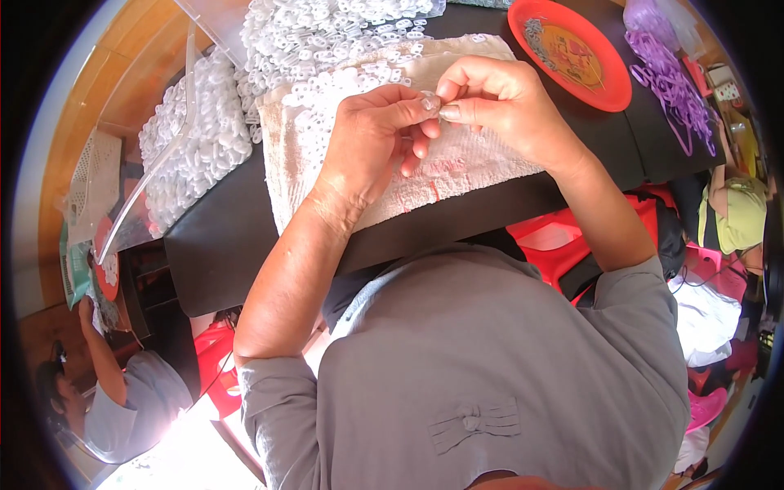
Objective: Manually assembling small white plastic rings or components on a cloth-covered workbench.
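My left hand (374,135) and my right hand (500,100) meet fingertip to fingertip above a pale towel (482,163) on the dark table. Both are closed in a pinch between thumb and forefinger. Whatever sits in the pinch is too small and covered to name. Beside my left hand, small white plastic pieces with holes (314,106) lie scattered on the towel. They run up into a large heap of the same pieces (302,37) at the far side.
A clear bag full of white pieces (196,139) stands at the left. A red-orange plate (612,86) at the far right holds small metal parts (535,37). Purple ribbon (674,90) lies past it. Red stools (563,237) stand below the table. Another person (139,400) works at lower left.
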A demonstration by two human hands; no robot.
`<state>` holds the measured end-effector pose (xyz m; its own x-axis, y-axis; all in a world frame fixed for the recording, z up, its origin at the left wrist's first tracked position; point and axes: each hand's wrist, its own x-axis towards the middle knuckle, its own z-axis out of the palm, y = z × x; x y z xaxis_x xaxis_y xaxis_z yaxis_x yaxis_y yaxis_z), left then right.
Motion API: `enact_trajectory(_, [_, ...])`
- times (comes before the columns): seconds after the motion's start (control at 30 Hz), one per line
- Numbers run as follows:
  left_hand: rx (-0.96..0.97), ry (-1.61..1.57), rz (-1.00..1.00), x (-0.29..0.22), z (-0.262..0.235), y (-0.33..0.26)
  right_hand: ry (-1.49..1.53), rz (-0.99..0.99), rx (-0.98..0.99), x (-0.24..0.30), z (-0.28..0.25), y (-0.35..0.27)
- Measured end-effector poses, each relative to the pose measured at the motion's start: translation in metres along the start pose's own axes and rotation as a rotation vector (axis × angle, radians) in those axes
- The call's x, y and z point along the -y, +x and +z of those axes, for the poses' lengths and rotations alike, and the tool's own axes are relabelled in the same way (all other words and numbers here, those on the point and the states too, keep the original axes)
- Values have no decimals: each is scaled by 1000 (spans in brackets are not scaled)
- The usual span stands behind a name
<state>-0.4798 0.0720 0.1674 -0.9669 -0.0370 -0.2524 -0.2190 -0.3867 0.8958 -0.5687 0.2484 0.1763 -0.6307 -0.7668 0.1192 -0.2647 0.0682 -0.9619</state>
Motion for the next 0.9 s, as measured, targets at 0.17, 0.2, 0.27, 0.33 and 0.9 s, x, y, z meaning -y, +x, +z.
enact_trajectory(0.17, [15,1,10,-1,-1,1,27,-120,3,-9,2,3])
enact_trajectory(0.2, [14,4,10,-1,-1,1,28,-122,2,-8,2,3])
enact_trajectory(0.27, [26,13,17,-2,-1,1,-100,-235,12,-5,1,3])
enact_trajectory(0.33, [32,18,22,-2,-3,1,-133,-232,14,0,1,3])
enact_trajectory(0.9, [-63,-99,248,-16,-11,-3,-22,-188,-82,43,23,27])
